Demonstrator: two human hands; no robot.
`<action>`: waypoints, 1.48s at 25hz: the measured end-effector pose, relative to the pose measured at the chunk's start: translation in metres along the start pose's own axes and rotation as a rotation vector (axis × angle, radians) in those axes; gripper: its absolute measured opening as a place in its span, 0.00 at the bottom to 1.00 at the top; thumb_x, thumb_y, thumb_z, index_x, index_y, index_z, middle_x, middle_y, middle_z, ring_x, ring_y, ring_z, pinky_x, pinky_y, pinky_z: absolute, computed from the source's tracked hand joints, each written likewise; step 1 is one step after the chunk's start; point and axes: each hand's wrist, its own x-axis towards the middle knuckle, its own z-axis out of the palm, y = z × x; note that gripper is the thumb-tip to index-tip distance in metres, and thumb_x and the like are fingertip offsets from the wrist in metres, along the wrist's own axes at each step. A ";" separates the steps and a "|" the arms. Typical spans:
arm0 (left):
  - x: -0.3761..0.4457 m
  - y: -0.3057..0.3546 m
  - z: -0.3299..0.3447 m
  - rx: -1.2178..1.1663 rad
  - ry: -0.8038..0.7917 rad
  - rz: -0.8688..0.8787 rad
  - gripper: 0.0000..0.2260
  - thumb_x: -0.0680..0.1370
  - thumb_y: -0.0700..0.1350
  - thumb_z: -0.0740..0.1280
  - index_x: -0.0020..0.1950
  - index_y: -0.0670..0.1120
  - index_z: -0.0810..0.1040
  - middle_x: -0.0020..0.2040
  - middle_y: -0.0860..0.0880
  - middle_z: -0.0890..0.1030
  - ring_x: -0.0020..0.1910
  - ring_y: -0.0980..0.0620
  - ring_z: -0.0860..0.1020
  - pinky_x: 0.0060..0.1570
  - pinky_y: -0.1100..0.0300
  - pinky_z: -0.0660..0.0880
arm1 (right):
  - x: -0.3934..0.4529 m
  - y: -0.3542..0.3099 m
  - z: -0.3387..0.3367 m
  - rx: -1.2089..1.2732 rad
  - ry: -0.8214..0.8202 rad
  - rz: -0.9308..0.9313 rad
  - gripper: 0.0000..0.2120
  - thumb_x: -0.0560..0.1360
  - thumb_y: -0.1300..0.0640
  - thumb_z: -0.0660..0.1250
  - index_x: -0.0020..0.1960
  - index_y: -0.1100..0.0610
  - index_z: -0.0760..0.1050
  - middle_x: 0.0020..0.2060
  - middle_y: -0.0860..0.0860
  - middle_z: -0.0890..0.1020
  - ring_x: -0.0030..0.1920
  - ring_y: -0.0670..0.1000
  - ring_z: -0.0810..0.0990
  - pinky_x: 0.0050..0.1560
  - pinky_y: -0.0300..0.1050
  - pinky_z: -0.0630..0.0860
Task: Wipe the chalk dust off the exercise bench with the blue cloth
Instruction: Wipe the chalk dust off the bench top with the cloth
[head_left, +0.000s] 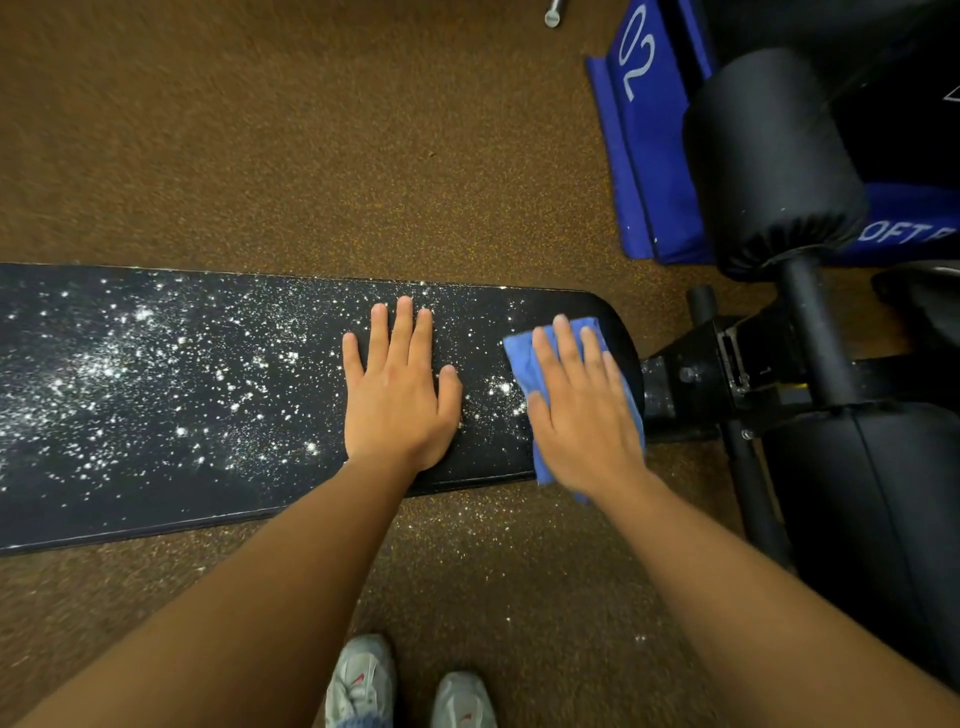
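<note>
A long black exercise bench (218, 499) runs from the left edge to right of centre. White chalk dust (119, 374) speckles most of its pad, thickest on the left. My left hand (397, 395) lies flat on the pad, fingers straight. At the rounded right end, my right hand (579, 410) presses the blue cloth (522, 356) flat onto the pad. The cloth shows past my fingers and below my wrist; the rest is hidden under the palm. A small patch of chalk lies between my hands.
Brown speckled floor (311, 145) surrounds the bench, with chalk specks in front. The black bench frame (727, 364) and a roller pad (769, 156) stand to the right, a blue mat marked 02 (639, 104) behind them. My grey shoes (410, 686) are below.
</note>
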 end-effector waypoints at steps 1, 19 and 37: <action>0.000 0.000 0.000 0.001 0.003 -0.001 0.29 0.80 0.56 0.47 0.79 0.47 0.51 0.80 0.47 0.49 0.78 0.47 0.43 0.75 0.41 0.42 | -0.015 0.004 0.000 0.003 -0.023 -0.017 0.31 0.77 0.46 0.42 0.78 0.53 0.45 0.78 0.52 0.46 0.77 0.55 0.42 0.76 0.54 0.45; -0.001 0.000 0.002 -0.003 0.018 -0.013 0.29 0.79 0.55 0.47 0.79 0.47 0.52 0.80 0.48 0.49 0.78 0.47 0.43 0.75 0.42 0.42 | 0.032 0.023 -0.005 0.039 0.028 0.329 0.29 0.80 0.50 0.48 0.78 0.56 0.44 0.78 0.56 0.45 0.77 0.59 0.44 0.75 0.59 0.46; -0.001 0.003 0.003 0.003 0.015 -0.014 0.28 0.79 0.53 0.48 0.79 0.46 0.53 0.80 0.47 0.50 0.78 0.47 0.44 0.75 0.42 0.42 | 0.057 -0.036 0.000 -0.001 0.027 0.196 0.30 0.80 0.49 0.48 0.78 0.57 0.45 0.78 0.55 0.47 0.77 0.59 0.44 0.75 0.58 0.45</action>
